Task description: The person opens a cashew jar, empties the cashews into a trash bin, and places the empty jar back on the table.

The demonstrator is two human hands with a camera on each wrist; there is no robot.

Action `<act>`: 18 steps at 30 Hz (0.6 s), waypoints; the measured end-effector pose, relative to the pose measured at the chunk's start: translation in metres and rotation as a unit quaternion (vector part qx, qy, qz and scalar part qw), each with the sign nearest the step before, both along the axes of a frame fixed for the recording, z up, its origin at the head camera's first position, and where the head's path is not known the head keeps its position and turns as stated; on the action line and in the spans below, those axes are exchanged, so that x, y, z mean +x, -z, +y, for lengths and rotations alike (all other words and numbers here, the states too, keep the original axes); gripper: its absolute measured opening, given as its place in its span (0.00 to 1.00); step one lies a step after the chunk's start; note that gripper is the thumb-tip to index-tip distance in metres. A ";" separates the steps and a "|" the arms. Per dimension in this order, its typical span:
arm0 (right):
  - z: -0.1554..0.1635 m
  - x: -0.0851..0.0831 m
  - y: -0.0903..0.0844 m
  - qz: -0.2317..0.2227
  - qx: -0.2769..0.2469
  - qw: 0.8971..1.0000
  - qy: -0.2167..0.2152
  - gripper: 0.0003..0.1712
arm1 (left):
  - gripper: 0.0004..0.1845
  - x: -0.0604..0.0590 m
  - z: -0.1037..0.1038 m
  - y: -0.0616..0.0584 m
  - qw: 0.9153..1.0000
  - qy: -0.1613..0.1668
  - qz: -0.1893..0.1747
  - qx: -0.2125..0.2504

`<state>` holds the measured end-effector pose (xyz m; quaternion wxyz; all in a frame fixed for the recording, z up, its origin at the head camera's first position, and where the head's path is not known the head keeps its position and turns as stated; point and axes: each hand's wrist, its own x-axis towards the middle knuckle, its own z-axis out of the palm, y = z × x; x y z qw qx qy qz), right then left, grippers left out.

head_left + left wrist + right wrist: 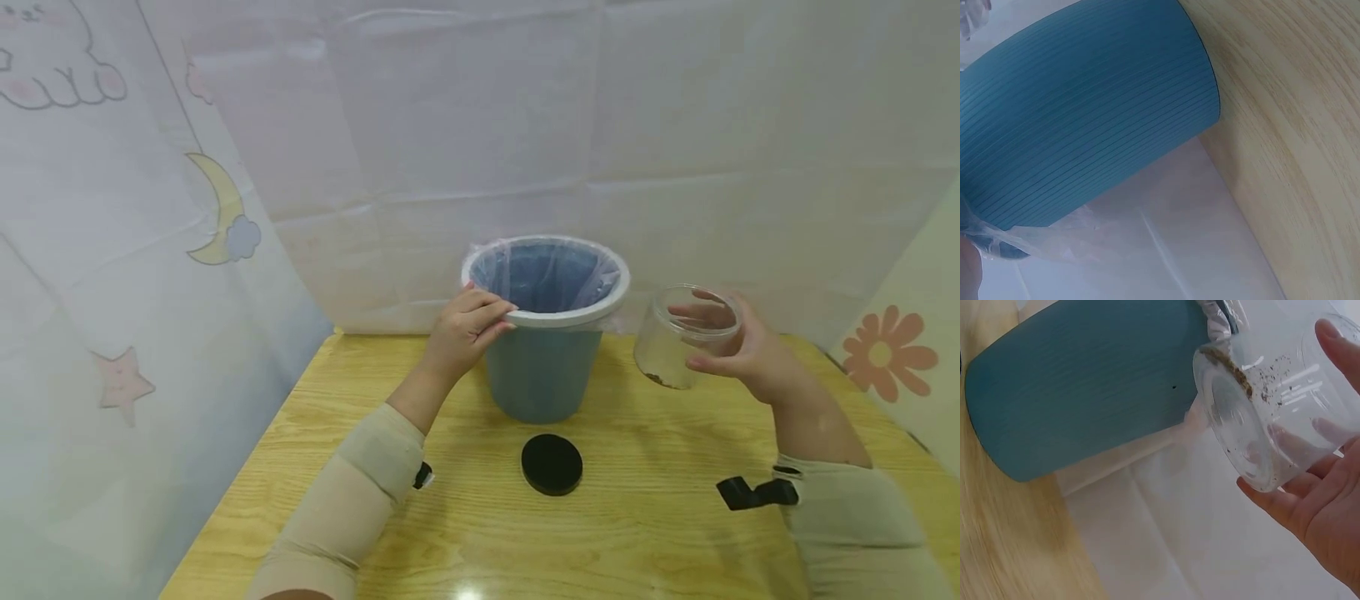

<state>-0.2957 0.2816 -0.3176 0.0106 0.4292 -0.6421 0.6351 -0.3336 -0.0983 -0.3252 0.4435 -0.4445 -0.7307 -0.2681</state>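
Note:
A blue trash bin [540, 379] with a white rim stands upright at the back of the table, lined with a thin clear bag [604, 279]. On the left side of its rim, my left hand [468, 323] grips with fingers over the edge. To the right of the bin, my right hand [757, 354] holds a clear plastic jar [1254, 419] round its side. No lid covers the jar's mouth, and brown crumbs cling low inside it near the base. In front of the bin a round black lid [552, 464] lies flat.
The wood-grain table [465, 533] runs back to a pale cloth backdrop [450, 167]. More printed cloth [67, 292] hangs along the left side, and a flower-printed panel [890, 353] stands at the right.

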 end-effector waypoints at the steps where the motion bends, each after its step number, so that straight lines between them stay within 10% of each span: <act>1: 0.001 0.000 0.001 0.004 0.007 1.000 -0.011 0.46 | 0.13 0.000 0.000 0.000 1.000 0.000 0.000 0.000; 11: 0.004 -0.004 0.022 0.033 0.073 0.994 -0.073 0.49 | 0.13 -0.003 -0.001 0.000 1.000 -0.003 0.003 0.001; 18: 0.002 -0.002 0.037 0.013 0.129 0.991 -0.018 0.52 | 0.13 -0.003 0.000 0.001 1.000 -0.001 0.004 0.001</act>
